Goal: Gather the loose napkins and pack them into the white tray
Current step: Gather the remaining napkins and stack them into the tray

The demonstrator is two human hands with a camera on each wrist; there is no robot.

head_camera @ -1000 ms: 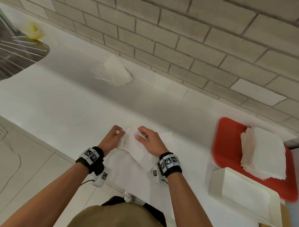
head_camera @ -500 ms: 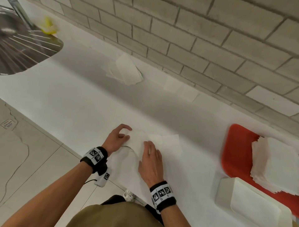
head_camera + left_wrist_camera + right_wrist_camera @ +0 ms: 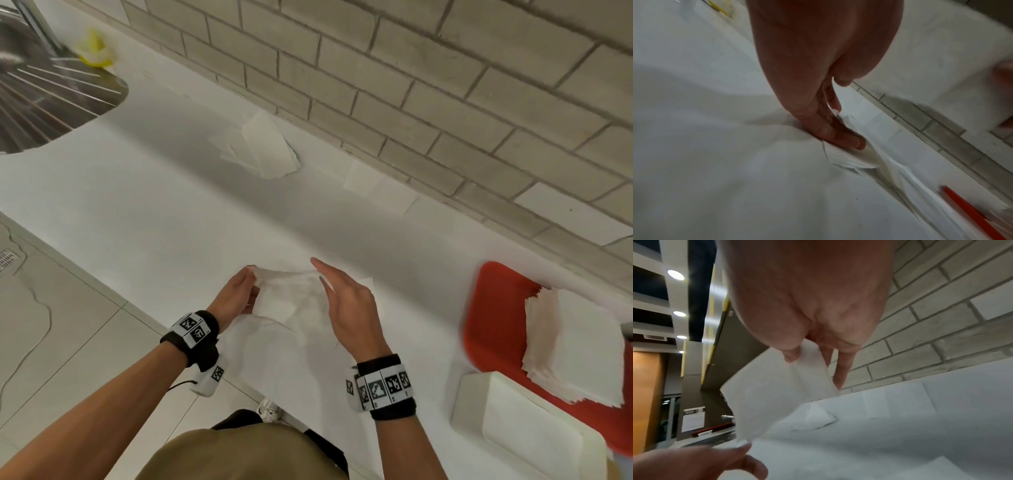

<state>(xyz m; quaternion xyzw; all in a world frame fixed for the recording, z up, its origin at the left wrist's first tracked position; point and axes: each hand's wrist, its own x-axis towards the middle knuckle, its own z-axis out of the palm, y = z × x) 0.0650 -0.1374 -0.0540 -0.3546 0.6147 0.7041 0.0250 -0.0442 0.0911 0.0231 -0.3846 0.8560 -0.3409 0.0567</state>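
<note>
A loose napkin (image 3: 291,298), held just above the counter (image 3: 137,222) and well apart from the white tray (image 3: 469,402), is pinched at opposite edges by the left hand (image 3: 236,294) and right hand (image 3: 346,305), the paper being judged light, limp and easily torn.

left grip (image 3: 236,295) pinches napkins (image 3: 286,301) | right grip (image 3: 347,303) holds opposite edge | white tray (image 3: 471,402) beside red tray (image 3: 489,315)

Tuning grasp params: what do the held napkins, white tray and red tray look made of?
Held napkins: thin soft tissue paper, matte; they crease and sag between the left hand and right hand. White tray: rigid, smooth, likely plastic; rounded moulded rim. Red tray: probably plastic, smooth; uniform colour, rounded corner.
</note>
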